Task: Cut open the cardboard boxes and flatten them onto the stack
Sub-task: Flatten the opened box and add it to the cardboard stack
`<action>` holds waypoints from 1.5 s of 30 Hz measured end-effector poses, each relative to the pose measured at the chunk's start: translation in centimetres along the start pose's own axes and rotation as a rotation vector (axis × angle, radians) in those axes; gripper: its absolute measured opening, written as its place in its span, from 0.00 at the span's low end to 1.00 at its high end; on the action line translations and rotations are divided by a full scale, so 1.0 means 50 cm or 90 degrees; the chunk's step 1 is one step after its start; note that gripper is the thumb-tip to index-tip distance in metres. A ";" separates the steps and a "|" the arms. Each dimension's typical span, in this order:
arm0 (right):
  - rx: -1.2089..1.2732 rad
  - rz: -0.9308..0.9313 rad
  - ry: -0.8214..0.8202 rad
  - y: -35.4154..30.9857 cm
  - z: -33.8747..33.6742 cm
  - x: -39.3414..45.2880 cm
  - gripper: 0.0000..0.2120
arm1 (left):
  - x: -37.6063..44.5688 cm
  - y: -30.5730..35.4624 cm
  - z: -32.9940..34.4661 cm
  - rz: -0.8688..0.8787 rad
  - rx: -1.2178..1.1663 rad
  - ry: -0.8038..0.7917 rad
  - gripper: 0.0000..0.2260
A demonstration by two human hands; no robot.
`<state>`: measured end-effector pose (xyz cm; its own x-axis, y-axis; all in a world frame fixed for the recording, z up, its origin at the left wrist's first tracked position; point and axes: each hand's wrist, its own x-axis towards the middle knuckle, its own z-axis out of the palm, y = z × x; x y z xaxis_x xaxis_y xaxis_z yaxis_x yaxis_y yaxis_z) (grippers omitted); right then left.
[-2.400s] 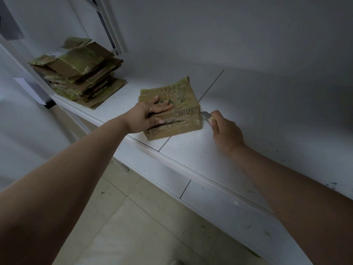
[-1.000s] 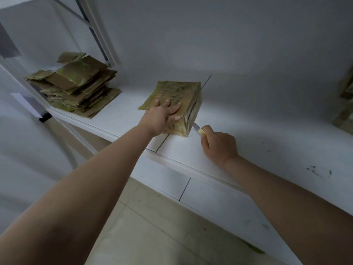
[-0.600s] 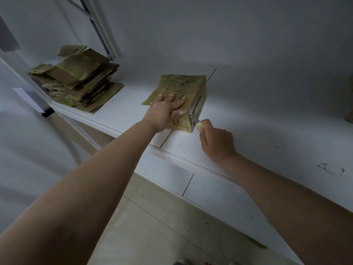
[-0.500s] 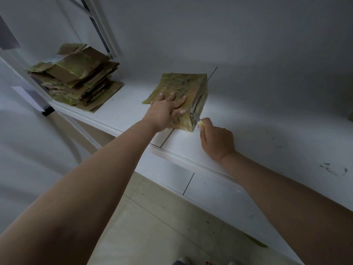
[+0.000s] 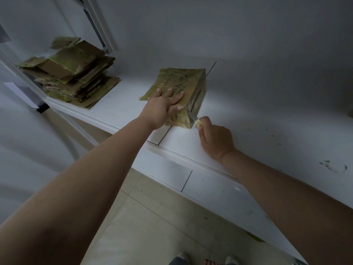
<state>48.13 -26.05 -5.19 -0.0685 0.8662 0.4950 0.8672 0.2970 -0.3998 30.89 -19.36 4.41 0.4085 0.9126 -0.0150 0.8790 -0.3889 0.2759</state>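
taped cardboard box (image 5: 183, 87) standing on the white shelf (image 5: 267, 119), near the front edge, tipped up on one side so a taped end face turns toward three o'clock and meets the blade. pinned from above by the left hand (image 5: 164, 106), fingers straight and spread flat across the printed top face, gripping nothing, only pressing down, most likely to stop the box sliding while the cut is made. at about five o'clock of the box, the right hand (image 5: 215, 140) curled round a small utility knife (image 5: 194, 119), yellow handle end just showing past the fingertips, short blade touching the box's near lower corner at the tape seam; held low and close to the shelf, apparently to run the edge along that seam. cutting step judged still in progress, box not yet opened or flattened. well apart at ten o'clock, against the upright metal shelf post (image 5: 99, 23), the stack of flattened boxes (image 5: 70, 73), placed out of the knife's way as the landing spot. pale tiled floor (image 5: 152, 226) below.
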 end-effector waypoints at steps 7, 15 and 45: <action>0.023 0.004 0.035 -0.006 0.001 0.001 0.19 | -0.002 0.002 -0.001 -0.006 -0.009 0.000 0.22; -0.056 0.012 0.051 -0.015 -0.005 0.004 0.09 | -0.004 0.005 -0.001 -0.009 -0.005 -0.002 0.22; -0.104 -0.092 -0.035 0.024 -0.072 -0.029 0.10 | -0.037 0.007 -0.050 0.086 -0.019 -0.029 0.22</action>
<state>51.07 -28.41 -3.62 -0.2215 0.8412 0.4932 0.9143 0.3550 -0.1948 29.81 -20.88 6.95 0.5337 0.8454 -0.0190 0.8080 -0.5032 0.3065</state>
